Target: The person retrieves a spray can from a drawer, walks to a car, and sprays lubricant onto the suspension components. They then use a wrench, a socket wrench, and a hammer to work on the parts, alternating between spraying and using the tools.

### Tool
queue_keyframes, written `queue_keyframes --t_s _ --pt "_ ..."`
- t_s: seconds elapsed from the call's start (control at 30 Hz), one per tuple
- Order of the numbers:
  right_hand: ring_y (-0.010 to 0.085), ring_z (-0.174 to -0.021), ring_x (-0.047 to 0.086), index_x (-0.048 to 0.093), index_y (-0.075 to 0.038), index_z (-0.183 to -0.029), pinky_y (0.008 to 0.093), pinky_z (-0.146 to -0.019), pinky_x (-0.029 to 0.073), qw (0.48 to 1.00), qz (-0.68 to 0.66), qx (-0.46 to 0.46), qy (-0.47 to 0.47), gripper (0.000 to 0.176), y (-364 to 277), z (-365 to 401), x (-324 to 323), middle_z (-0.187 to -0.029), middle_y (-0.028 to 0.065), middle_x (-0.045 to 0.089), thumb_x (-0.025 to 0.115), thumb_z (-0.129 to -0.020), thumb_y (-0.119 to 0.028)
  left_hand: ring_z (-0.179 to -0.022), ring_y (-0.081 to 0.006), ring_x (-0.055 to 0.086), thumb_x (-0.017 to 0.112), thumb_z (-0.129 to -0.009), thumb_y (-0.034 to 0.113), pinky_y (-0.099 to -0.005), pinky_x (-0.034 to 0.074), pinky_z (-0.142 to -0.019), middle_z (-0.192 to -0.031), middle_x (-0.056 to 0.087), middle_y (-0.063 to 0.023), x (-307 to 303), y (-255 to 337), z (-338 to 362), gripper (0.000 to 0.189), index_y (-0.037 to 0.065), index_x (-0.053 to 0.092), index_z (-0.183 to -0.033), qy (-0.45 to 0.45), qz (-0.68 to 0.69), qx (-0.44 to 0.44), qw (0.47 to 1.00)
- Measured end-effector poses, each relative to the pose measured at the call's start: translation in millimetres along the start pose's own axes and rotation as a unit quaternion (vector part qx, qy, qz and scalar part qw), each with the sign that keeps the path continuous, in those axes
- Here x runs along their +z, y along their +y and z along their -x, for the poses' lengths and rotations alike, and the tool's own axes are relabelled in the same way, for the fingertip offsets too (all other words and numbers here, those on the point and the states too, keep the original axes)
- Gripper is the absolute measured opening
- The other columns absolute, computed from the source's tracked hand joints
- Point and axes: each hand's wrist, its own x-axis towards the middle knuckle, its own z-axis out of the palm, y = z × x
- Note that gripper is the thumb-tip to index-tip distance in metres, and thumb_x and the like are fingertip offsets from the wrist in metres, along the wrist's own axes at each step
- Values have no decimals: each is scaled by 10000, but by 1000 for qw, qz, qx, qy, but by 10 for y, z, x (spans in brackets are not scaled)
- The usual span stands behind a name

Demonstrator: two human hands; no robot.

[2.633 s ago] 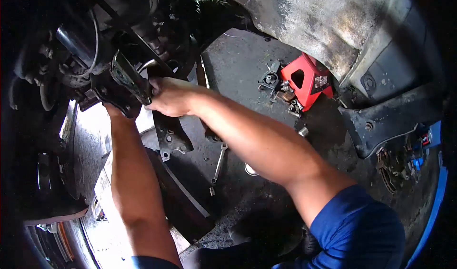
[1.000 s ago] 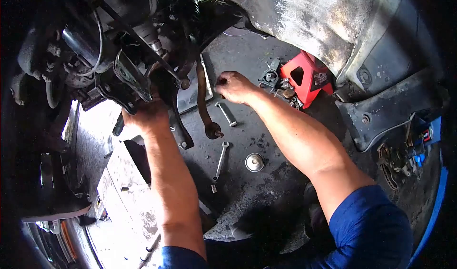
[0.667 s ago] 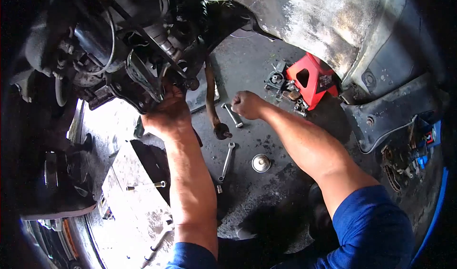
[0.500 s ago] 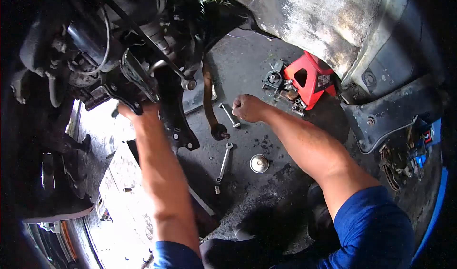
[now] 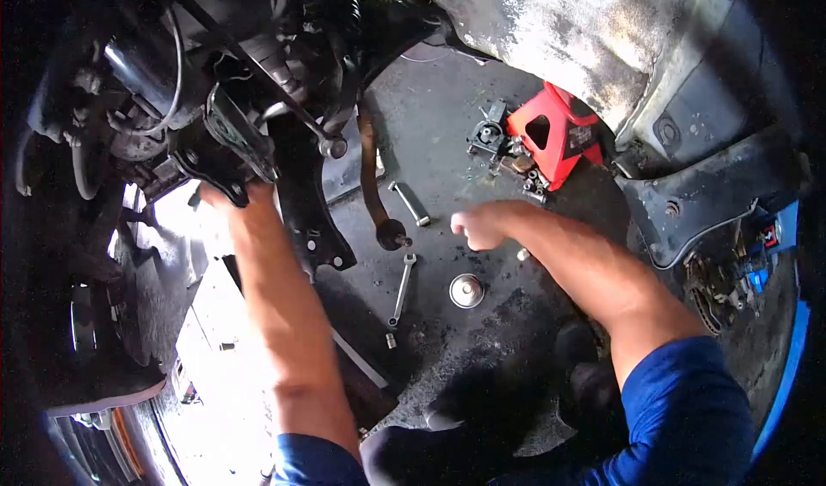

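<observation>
My left hand [image 5: 231,195] reaches up under a dark metal bracket [image 5: 225,176] of the car's underside. The bracket and the glare beyond it hide most of its fingers, so its grip cannot be made out. My right hand [image 5: 482,225] hovers over the floor with fingers curled in; whatever they hold, if anything, is hidden. Left of it lies a long bolt [image 5: 409,204]. A combination wrench [image 5: 402,291] rests nearer to me, with a small socket [image 5: 391,341] at its lower end. A round silver cup-like part [image 5: 466,291] sits below my right hand.
A rusty rod with a ball-joint end [image 5: 391,234] hangs down in the middle. Behind my right arm stands a red jack stand [image 5: 555,138], with loose bolts and nuts [image 5: 527,172] beside it. A dark fender liner [image 5: 705,189] and a pile of tools [image 5: 731,288] are at right.
My right hand has moved right and toward me, away from the long bolt. A small light piece now shows by its wrist. My left hand stays under the bracket; the view has shifted slightly.
</observation>
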Motion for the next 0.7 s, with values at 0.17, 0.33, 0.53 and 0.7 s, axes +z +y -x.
queue_keyframes --t_s 0.17,0.33,0.53,0.7 --pt "341 -1150 542 167 -35 -1471 398 -957 449 988 70 -12 -140 1078 -185 517 369 -1224 240 550 783 -604 -212 -1108 -269 566 533 -877 260 -423 474 -907 -1205 599 -148 280 -245 -67 376 46 573 -1184 47 -674 227 701" --pt "385 -1303 376 152 -40 -1470 418 -1091 338 985 -36 -128 114 1132 -94 673 963 -1426 260 323 839 -618 -328 -1206 -309 508 429 -921 330 -479 413 -1015 -1278 552 -168 -654 610 36 474 23 521 -1271 -114 -829 422 -348" --pt "379 -1283 393 265 -59 -1401 432 -1081 344 952 -133 -82 263 992 -101 569 1491 -1378 226 378 836 -646 -355 -970 -282 565 394 -937 421 -407 463 -800 -1122 597 -147 -391 492 -72 468 57 518 -1205 -87 -856 430 -275" --pt "349 -1231 459 319 -108 -1361 421 -1021 402 946 -221 8 238 883 -219 510 1443 -1344 185 435 813 -659 -310 -773 -259 612 364 -951 497 -347 504 -621 -992 634 -129 -330 224 134 481 86 515 -1149 -93 -836 515 -167"
